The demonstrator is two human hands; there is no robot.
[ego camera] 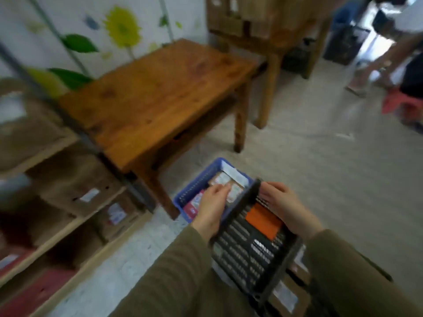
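**Two hands, two baskets**

The right hand (283,207) is gripping one black basket (242,248), its fingers (269,188) curling over the far rim. The left hand (211,209) is lying along the basket's left edge; blur is hiding whether its fingers are grasping. One orange box (263,220) is lying inside. One blue basket (194,181), holding several packets (229,179), is sitting just beyond, beside the wooden table (160,92).

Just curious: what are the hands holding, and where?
The right hand grips the black basket by its far rim. The left hand touches a packet in the blue basket; its grip is unclear.
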